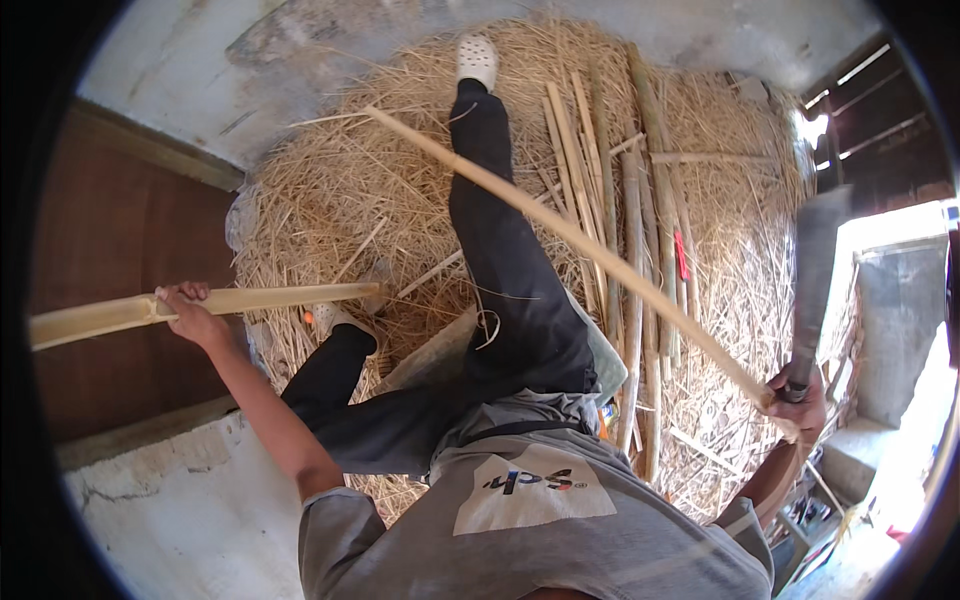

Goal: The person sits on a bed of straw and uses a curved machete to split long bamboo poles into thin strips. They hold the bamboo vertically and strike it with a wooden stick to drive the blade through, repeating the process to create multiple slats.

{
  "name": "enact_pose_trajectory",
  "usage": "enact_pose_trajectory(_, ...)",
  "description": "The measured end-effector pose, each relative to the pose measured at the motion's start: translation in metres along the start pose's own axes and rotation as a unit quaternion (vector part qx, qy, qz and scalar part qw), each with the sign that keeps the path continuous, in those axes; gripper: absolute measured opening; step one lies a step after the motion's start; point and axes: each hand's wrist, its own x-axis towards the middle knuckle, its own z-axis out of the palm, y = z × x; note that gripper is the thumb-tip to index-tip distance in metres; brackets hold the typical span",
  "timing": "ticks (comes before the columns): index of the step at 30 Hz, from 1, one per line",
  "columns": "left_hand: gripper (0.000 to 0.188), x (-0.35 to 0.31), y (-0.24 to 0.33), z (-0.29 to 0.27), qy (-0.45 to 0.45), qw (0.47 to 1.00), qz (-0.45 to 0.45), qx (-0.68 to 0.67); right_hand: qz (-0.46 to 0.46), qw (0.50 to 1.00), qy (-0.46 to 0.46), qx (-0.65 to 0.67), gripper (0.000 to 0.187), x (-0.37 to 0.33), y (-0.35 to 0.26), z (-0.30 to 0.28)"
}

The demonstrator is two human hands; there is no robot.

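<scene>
My left hand [188,314] is closed round a split bamboo length [275,297], held level at the left with its pale inner side showing. In my right hand [800,405], out at the right, is a machete [818,270]. Its broad dark blade points away from me and is slightly blurred. A long, narrow bamboo strip [600,252] runs slantwise across my outstretched leg, and its near end lies at the fingers of that same hand. The fingers appear to grip both the strip and the machete handle.
Straw [390,190] covers the floor. Several bamboo poles [635,290] and split strips [565,150] lie right of my leg, with a small red item [682,255] among them. A brown panel [140,260] stands at the left, a pale wall [190,90] beyond.
</scene>
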Motion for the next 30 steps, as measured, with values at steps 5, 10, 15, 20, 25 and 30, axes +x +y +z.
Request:
enact_pose_trajectory(5,0.032,0.001,-0.006,0.019,-0.022,1.0,-0.006,-0.015,0.016,0.995,0.089,0.036,0.056,-0.014,0.011,-0.03)
enact_pose_trajectory(10,0.032,0.0,-0.003,0.026,-0.049,0.999,-0.003,-0.016,0.044,0.996,0.065,0.031,0.036,0.035,0.086,-0.003)
enact_pose_trajectory(15,0.034,-0.009,0.002,0.034,-0.06,0.998,0.002,-0.007,0.023,0.992,-0.016,-0.122,0.036,0.108,0.193,0.084)
enact_pose_trajectory(20,0.033,-0.013,0.006,0.038,-0.056,0.998,-0.01,-0.01,-0.003,0.985,-0.059,-0.159,0.024,0.124,0.287,0.162)
enact_pose_trajectory(25,0.031,-0.01,0.002,0.034,-0.059,0.998,-0.009,-0.025,0.023,0.941,0.009,-0.336,0.033,0.122,0.319,0.17)
enact_pose_trajectory(30,0.029,-0.014,0.007,0.036,-0.074,0.997,-0.009,-0.034,0.119,0.949,0.039,-0.29,0.04,0.112,0.298,0.147)
